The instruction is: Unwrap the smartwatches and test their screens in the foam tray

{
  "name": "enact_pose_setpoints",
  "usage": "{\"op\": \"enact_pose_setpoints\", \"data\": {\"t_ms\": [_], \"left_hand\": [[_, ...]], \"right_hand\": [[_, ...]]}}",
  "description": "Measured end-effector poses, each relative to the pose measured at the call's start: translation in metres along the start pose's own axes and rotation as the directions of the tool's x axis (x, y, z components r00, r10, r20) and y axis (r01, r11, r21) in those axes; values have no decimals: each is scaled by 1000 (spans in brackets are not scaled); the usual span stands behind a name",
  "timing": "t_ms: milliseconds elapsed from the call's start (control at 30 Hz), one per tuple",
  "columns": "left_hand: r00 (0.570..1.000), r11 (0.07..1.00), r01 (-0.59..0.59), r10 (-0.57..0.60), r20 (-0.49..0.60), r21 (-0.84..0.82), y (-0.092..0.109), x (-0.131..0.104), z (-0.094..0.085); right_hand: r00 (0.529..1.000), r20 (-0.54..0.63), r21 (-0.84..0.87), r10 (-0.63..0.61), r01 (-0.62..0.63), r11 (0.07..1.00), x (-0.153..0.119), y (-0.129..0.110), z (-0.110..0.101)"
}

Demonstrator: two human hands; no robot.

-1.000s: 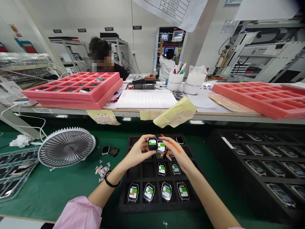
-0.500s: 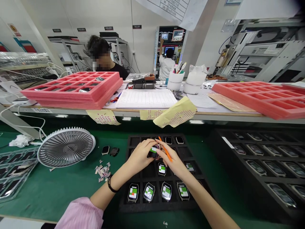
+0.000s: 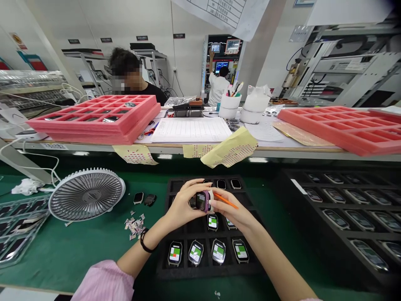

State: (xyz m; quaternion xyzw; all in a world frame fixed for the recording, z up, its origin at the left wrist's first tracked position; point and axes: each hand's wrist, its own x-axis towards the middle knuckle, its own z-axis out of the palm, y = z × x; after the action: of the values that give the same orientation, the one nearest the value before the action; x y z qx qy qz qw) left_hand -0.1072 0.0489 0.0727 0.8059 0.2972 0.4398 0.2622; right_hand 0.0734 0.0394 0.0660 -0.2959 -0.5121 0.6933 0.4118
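My left hand (image 3: 183, 205) is closed around a small smartwatch body (image 3: 201, 201), its dark screen tilted sideways and a purple edge showing. My right hand (image 3: 233, 209) meets the watch from the other side, fingertips at its purple edge. A slim orange stick (image 3: 225, 200) lies across the right fingers; its exact kind cannot be made out. Below both hands is a black foam tray (image 3: 184, 274) with watch bodies in its compartments. In the front row several watches (image 3: 218, 251) have lit green and white screens. At the back, watches (image 3: 236, 184) have dark screens.
A round grey fan (image 3: 87, 195) stands left, with two loose watch pieces (image 3: 138, 197) and a pile of small paper scraps (image 3: 135, 225) beside it. A larger black tray of watches (image 3: 340, 219) is at right. Pink foam trays (image 3: 94, 119) rest on the shelf, where a person sits behind.
The watch has turned between my hands, so its purple edge now shows and the screen looks dark instead of green. The orange stick has swung from steep to nearly level.
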Motion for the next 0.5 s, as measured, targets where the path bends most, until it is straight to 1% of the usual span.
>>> {"op": "enact_pose_setpoints", "data": {"t_ms": [100,233,367,500], "left_hand": [[1000,1000,-8,8,9,11,-1,-2,1],[999,998,-40,40,10,48,-3,-3,2],[997,997,-68,69,-21,46,-2,-2,4],[992,992,-106,110,-59,74,0,-2,7]], "right_hand": [[999,-12,1,-30,30,1000,1,2,-1],[998,3,-6,-67,67,998,0,1,-1],[999,-7,-6,-40,39,999,-1,-1,1],[999,-11,44,-42,43,998,0,3,4]]}}
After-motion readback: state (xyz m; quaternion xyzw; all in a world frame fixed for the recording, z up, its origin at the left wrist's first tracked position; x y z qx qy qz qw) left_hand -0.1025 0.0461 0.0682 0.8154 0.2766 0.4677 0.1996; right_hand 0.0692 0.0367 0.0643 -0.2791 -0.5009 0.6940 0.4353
